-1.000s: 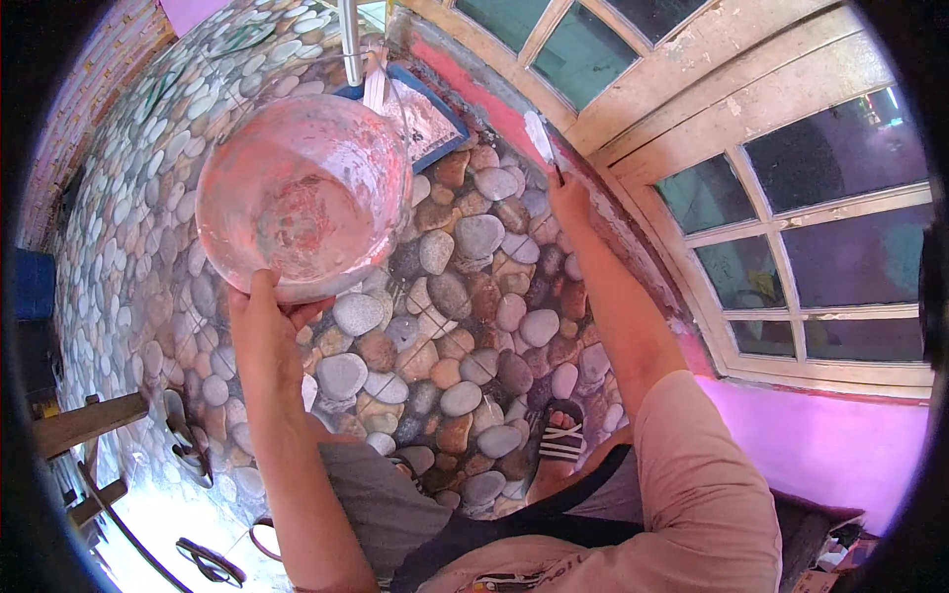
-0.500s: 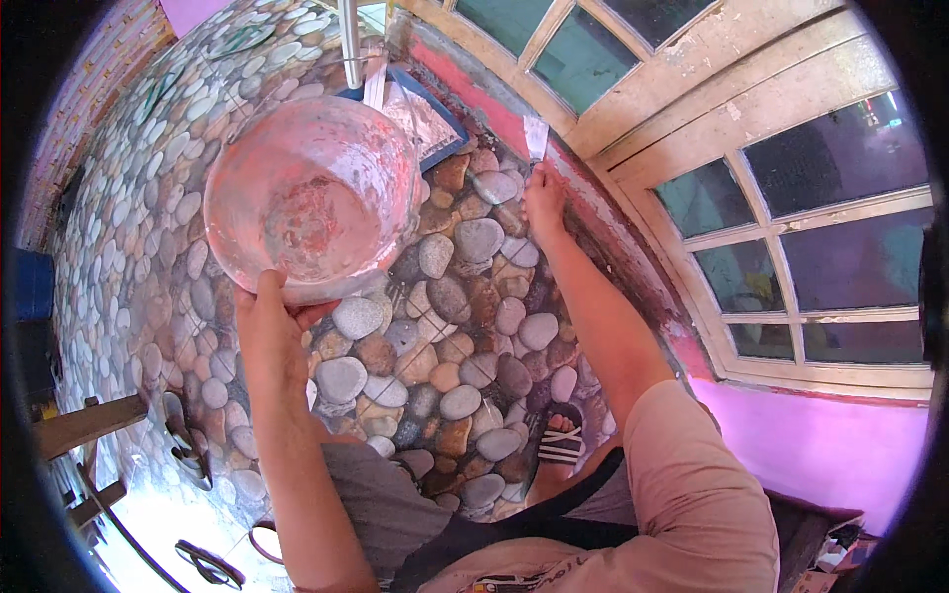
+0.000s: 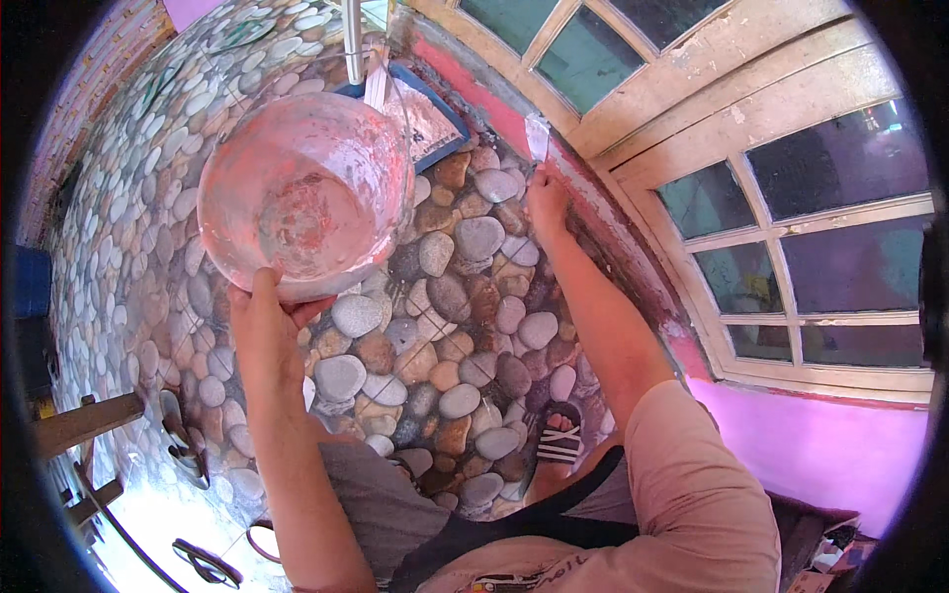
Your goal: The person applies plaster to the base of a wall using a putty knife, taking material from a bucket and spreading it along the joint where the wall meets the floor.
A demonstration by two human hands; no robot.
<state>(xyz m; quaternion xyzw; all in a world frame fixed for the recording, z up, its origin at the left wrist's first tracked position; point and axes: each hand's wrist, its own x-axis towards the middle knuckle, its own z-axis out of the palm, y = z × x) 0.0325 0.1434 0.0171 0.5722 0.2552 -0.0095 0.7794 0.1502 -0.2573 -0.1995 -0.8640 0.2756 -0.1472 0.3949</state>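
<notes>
Head camera: the right hand (image 3: 548, 201) is gripping a putty knife (image 3: 537, 140), blade pointing away, over the red wall base (image 3: 473, 87), contact being unclear; leftward, the left hand (image 3: 265, 321) is clasping the near rim of a pink-smeared bucket (image 3: 331, 148). Against one second ago, the blade is showing a broader face.

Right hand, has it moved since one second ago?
Yes: the right hand has shifted left, farther from the cream window frame.
</notes>
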